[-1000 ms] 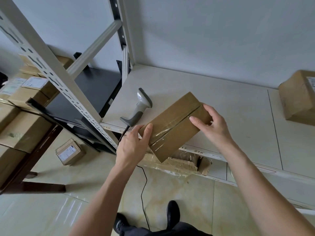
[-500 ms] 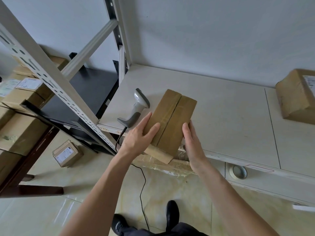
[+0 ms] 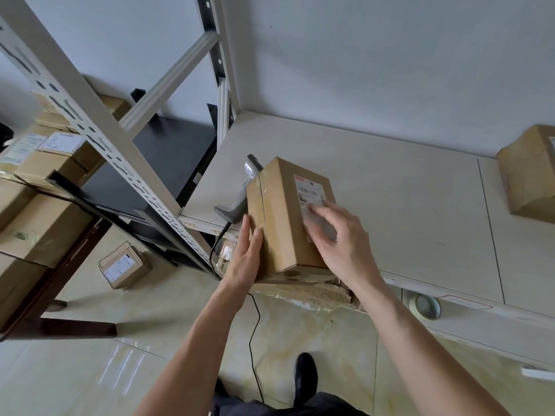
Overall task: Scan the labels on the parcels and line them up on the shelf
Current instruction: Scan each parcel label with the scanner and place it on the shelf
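I hold a brown cardboard parcel (image 3: 282, 226) over the front edge of the pale shelf (image 3: 405, 205), its white label (image 3: 309, 189) facing up. My left hand (image 3: 246, 256) presses straight fingers against the parcel's left side. Blurred, my right hand (image 3: 342, 244) lies on the top face, with its fingers over the lower part of the label. A grey handheld scanner (image 3: 250, 171) lies on the shelf just behind the parcel, mostly hidden by it. Its black cable (image 3: 253, 340) hangs down to the floor.
A second taped parcel (image 3: 528, 175) sits at the shelf's far right. A tape roll (image 3: 425, 306) and crumpled wrapped cardboard (image 3: 309, 292) lie on the level below. The slotted shelf upright (image 3: 99, 139) stands left. Stacked boxes (image 3: 39, 229) fill the left side; a small box (image 3: 123, 265) lies on the floor.
The parcel has been turned over so that its labelled face points up. My right hand moved from the parcel's side onto its top. The left hand stayed on the left side.
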